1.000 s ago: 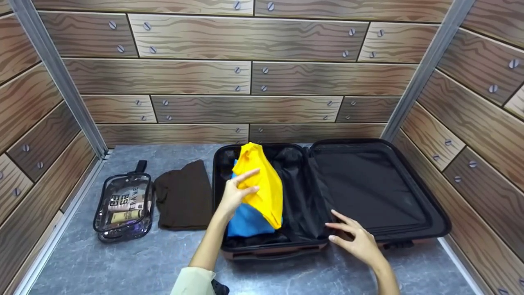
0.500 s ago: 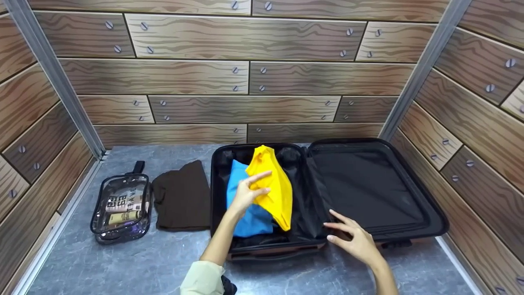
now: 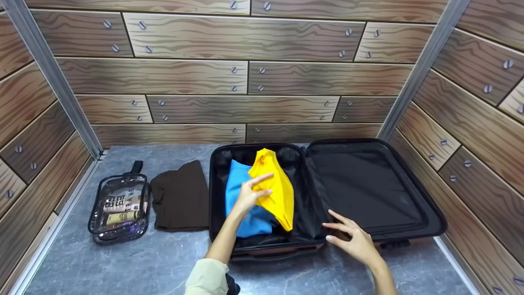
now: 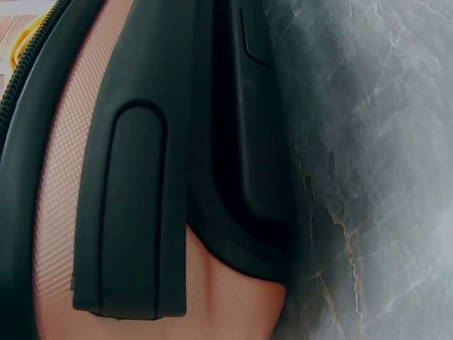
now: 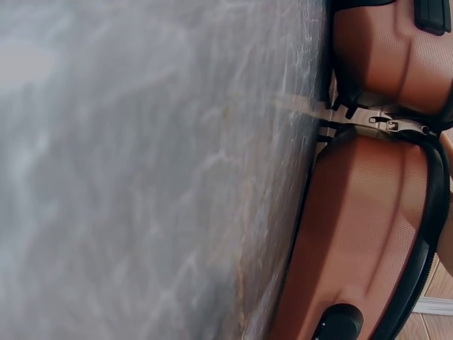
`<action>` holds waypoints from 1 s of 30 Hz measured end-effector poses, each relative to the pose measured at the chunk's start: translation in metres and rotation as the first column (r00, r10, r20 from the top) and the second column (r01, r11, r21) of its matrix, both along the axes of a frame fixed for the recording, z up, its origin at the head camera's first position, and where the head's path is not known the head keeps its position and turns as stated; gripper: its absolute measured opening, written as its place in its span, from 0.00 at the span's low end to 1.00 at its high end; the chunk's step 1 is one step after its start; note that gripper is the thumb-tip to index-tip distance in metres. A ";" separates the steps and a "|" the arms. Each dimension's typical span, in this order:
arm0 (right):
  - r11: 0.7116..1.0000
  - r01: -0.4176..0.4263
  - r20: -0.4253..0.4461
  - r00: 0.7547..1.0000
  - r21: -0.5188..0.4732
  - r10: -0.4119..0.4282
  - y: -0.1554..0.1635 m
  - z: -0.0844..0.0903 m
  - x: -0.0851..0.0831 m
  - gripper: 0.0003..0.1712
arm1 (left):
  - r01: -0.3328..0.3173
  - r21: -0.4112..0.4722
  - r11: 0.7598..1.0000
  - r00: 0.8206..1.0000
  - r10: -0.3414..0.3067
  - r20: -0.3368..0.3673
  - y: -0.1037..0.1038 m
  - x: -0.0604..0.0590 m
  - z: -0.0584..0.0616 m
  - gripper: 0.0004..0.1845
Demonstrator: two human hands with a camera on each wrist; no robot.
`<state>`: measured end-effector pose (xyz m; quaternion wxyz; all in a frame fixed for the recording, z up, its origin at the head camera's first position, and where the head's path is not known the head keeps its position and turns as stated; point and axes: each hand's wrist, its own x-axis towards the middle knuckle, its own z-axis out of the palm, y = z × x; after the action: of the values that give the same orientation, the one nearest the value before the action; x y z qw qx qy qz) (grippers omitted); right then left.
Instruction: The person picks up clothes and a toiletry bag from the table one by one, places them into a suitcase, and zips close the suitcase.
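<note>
The left hand point(image 3: 248, 196) pinched the yellow cloth point(image 3: 273, 186) above the blue one point(image 3: 241, 200) in the open suitcase point(image 3: 262, 246); the right hand point(image 3: 355, 241), fingers straight, rested on its rim. That loose grip looked risky: the cloth could've slipped and unfolded.

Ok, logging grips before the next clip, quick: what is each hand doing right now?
Left hand: holding the yellow garment over the suitcase.
Right hand: open, fingers resting on the suitcase's front edge, holding nothing.
</note>
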<state>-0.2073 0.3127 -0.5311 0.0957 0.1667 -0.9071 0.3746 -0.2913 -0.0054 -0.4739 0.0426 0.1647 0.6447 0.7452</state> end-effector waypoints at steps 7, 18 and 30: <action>1.000 -0.002 -0.017 1.000 0.009 0.002 0.000 -0.001 0.000 0.19 | 0.003 -0.053 0.999 1.000 -0.004 -0.013 -0.003 -0.002 -0.006 0.21; 1.000 0.011 0.004 1.000 0.017 -0.011 0.000 0.000 -0.001 0.19 | -0.060 -0.190 0.980 0.997 0.067 0.030 -0.017 -0.023 -0.042 0.23; 1.000 0.021 0.016 1.000 0.008 -0.021 0.001 0.001 -0.001 0.19 | -0.081 -0.255 0.963 0.917 0.173 0.359 -0.031 -0.016 -0.044 0.22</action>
<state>-0.2081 0.3137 -0.5305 0.0914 0.1546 -0.9110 0.3712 -0.3074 -0.0368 -0.5178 0.1365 -0.0308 0.7174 0.6824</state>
